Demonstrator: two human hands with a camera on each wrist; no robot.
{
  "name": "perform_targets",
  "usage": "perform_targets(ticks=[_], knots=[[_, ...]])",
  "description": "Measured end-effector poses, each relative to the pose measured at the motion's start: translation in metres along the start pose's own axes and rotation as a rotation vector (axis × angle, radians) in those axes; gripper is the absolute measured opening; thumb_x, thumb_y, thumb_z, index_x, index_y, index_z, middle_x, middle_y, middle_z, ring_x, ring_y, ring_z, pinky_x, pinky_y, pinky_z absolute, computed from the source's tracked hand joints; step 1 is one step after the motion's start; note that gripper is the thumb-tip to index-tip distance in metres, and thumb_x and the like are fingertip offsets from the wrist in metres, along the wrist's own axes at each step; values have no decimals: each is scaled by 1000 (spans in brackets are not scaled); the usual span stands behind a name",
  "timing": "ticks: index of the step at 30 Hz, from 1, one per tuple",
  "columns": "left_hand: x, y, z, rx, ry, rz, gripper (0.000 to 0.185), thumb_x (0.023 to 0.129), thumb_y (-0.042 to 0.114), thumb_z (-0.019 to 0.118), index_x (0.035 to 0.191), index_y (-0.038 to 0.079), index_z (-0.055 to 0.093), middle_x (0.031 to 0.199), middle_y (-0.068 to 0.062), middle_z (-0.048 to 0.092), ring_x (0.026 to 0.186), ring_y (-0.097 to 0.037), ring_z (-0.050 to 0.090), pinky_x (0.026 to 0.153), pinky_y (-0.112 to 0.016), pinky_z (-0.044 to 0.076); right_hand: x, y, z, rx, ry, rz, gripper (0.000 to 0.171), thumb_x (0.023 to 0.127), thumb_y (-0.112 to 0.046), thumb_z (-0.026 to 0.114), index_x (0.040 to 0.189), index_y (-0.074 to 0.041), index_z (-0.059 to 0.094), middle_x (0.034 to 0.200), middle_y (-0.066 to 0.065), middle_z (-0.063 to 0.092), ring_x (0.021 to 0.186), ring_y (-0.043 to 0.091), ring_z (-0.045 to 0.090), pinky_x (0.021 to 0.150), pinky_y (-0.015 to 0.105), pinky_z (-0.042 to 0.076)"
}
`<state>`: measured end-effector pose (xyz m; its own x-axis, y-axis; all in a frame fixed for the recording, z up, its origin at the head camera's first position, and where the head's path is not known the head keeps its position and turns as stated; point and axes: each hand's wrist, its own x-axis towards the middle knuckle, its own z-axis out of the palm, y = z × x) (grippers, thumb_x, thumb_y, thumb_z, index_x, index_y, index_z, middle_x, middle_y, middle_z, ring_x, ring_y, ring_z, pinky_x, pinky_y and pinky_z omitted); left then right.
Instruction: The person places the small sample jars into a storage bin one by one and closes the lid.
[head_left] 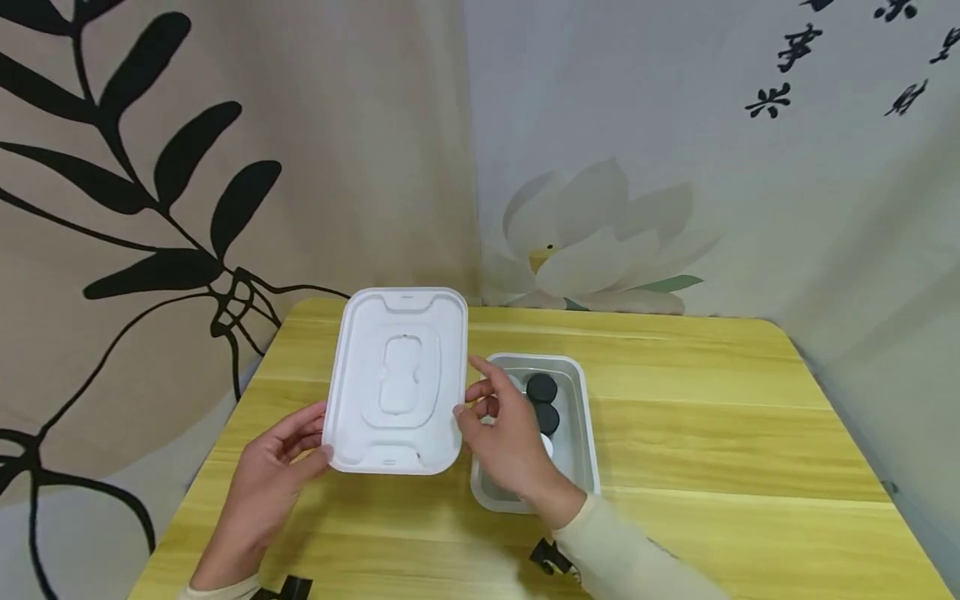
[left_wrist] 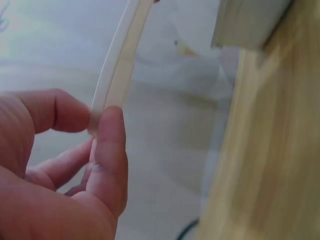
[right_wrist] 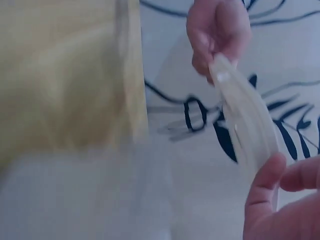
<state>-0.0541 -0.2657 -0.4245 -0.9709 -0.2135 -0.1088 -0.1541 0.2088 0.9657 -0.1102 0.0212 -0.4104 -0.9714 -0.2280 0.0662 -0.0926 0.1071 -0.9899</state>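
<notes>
A white rectangular plastic lid (head_left: 438, 350) with moulded ridges is held up, tilted, between both hands above the left part of the table. My left hand (head_left: 266, 479) pinches its lower left corner between thumb and fingers; the left wrist view shows the lid (left_wrist: 114, 75) edge-on in that grip. At the right edge, my right hand (head_left: 517, 442) pinches the lid's rim, its index finger stretched upward. Below the right hand stands a grey-white box (head_left: 579, 442), uncovered, partly hidden by that hand. Inside it lie black round pieces (head_left: 542, 388) and a white one (head_left: 548, 446).
The yellow wood-grain table (head_left: 712, 433) extends right and behind the box. Behind it hangs a pale curtain (head_left: 375, 150) printed with dark leaves and a white flower. Both wrists carry black camera mounts (head_left: 551, 557).
</notes>
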Motion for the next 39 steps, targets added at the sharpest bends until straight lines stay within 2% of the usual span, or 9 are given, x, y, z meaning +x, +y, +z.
perform_targets(ticks=[3, 8, 13, 18, 26, 29, 33, 36, 39], knots=[[0, 10, 14, 79, -76, 104, 69, 93, -4, 74, 156, 14, 53, 118, 1, 68, 105, -10, 64, 82, -22, 57, 8, -9, -25, -48, 36, -29, 63, 97, -3, 66, 156, -16, 50, 108, 13, 60, 80, 16, 62, 55, 33, 59], [3, 23, 38, 122, -191, 247, 87, 91, -2, 77, 163, 30, 41, 115, -10, 66, 106, -21, 63, 89, -28, 54, 16, -21, -64, -146, 70, -61, 59, 98, -4, 68, 154, -18, 54, 107, 13, 63, 84, 20, 65, 59, 32, 61], [9, 33, 63, 136, -234, 342, 87, 95, -2, 73, 164, 38, 37, 119, -10, 62, 112, -28, 61, 85, -30, 62, 18, -29, -95, -174, 124, -83, 58, 97, -3, 71, 150, -19, 58, 113, 16, 67, 90, 27, 70, 68, 34, 64], [17, 43, 90, 148, -190, 345, 70, 101, 6, 68, 159, 36, 46, 127, -8, 59, 121, -23, 59, 94, -26, 59, 16, -32, -119, -175, 202, -101, 51, 97, -2, 71, 144, -19, 63, 117, 16, 66, 97, 29, 72, 77, 24, 62], [28, 61, 129, 36, -177, 322, 48, 110, 36, 56, 157, 25, 51, 148, -5, 60, 137, -24, 59, 110, -43, 53, 1, -39, -138, -207, 292, -147, 47, 102, -8, 66, 147, -22, 63, 126, 12, 69, 120, 27, 69, 91, 13, 55], [30, 68, 137, -63, -195, 314, 49, 113, 39, 48, 155, 14, 54, 156, -7, 56, 143, -28, 56, 113, -41, 51, -6, -41, -142, -162, 309, -155, 41, 104, -11, 64, 144, -19, 64, 132, 11, 68, 121, 23, 70, 93, 16, 56], [30, 75, 142, -164, -223, 291, 55, 115, 40, 38, 151, 2, 56, 159, -13, 53, 148, -32, 50, 113, -45, 50, -15, -39, -145, -17, 322, -170, 30, 109, -16, 59, 136, -7, 65, 129, 7, 69, 119, 12, 72, 100, 21, 55], [29, 78, 144, -168, -234, 287, 54, 115, 39, 38, 150, 3, 58, 159, -12, 53, 147, -31, 49, 113, -51, 50, -22, -35, -147, 81, 314, -187, 31, 111, -21, 53, 130, 1, 63, 124, 0, 71, 117, 7, 71, 103, 24, 54], [27, 77, 144, -121, -259, 313, 49, 114, 36, 43, 153, 10, 56, 161, -6, 49, 150, -27, 44, 116, -56, 46, -30, -27, -151, 100, 274, -209, 33, 112, -21, 50, 128, 6, 61, 131, -1, 71, 119, 7, 69, 106, 23, 52]])
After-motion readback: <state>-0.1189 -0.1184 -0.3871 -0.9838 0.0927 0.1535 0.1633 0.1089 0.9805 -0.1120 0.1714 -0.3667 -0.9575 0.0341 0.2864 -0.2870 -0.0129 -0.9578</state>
